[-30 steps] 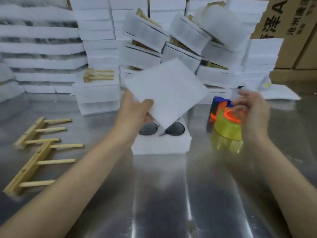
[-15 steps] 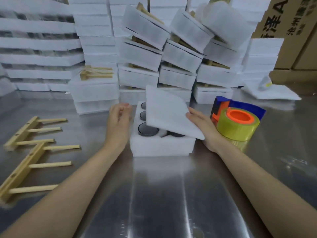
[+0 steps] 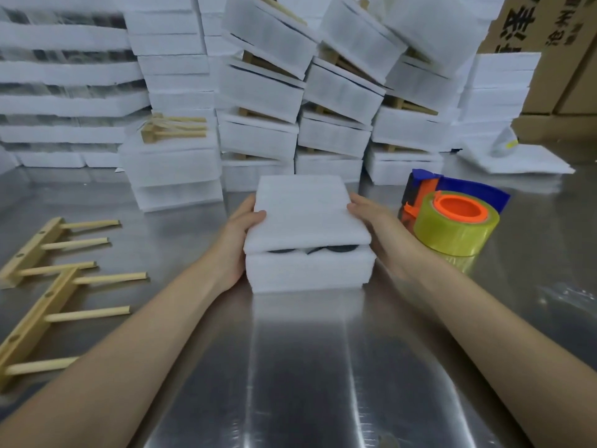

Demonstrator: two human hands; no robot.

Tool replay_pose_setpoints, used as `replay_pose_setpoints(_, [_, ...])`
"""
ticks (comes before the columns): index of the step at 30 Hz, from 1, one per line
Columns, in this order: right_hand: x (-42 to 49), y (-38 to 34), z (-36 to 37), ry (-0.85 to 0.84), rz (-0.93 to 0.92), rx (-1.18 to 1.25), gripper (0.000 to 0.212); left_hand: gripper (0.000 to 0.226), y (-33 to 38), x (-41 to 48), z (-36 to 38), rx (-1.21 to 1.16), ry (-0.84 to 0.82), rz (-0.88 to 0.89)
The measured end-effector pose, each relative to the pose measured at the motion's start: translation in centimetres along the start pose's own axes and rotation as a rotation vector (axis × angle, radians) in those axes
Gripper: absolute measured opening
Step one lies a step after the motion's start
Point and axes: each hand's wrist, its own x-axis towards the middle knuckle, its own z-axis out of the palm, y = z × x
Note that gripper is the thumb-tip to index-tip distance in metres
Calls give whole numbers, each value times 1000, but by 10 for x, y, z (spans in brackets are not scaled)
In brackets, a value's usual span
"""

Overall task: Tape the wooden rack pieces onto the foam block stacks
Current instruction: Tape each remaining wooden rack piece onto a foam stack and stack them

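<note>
A white foam block [image 3: 310, 270] stands on the metal table [image 3: 307, 367], with dark round items showing in a thin gap under a white foam cover sheet [image 3: 303, 211] laid on top. My left hand [image 3: 239, 234] grips the stack's left side, thumb on the cover's edge. My right hand [image 3: 374, 227] holds the right side the same way. Two wooden rack pieces [image 3: 61, 250] [image 3: 48, 315] lie flat at the left. A tape dispenser [image 3: 452, 218] with yellow tape and an orange core sits just right of my right hand.
Tall piles of taped foam blocks [image 3: 290, 92] fill the back of the table, some tilted. Another wooden rack [image 3: 174, 127] lies on a foam stack at back left. Cardboard boxes [image 3: 555, 59] stand at the far right, loose foam sheets [image 3: 517, 160] below them.
The foam cover sheet, held up tilted a second ago, came down flat onto the block. My right hand left the tape dispenser and both hands now clasp the stack's sides.
</note>
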Motion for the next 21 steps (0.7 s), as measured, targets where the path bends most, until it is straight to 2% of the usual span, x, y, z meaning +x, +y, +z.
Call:
replay_pose_setpoints(3, [-6,6,-1,-53,-63,-2,46,36,1,-5,4,-24,22,-5])
replay_pose_setpoints(6, [-6,5,-6,-71,-83,-16,37,37,2,-10,8,3,16,10])
replay_pose_setpoints(9, [-9,4,-9,-88,-33,-93,34,56,1,-11,7,35,21,-36])
replay_pose_setpoints(12, [-10,6,-10,-183,-24,-297,70,73,0,-11,5,95,7,-37])
replay_pose_setpoints(13, [-12,7,-12,-223,-32,-315,75,79,0,-12,5,100,-3,-35])
replay_pose_setpoints(15, [-15,8,-15,-272,-45,-306,68,93,0,-12,3,102,-32,-32])
replay_pose_setpoints(17, [-14,7,-16,-302,-101,-317,50,99,2,-13,2,122,-65,-27])
replay_pose_setpoints(19, [-14,5,-14,-298,-137,-308,41,91,3,-14,2,138,-71,-29])
replay_pose_setpoints(21, [-15,5,-13,-279,-163,-298,43,62,1,-13,4,123,-16,-13])
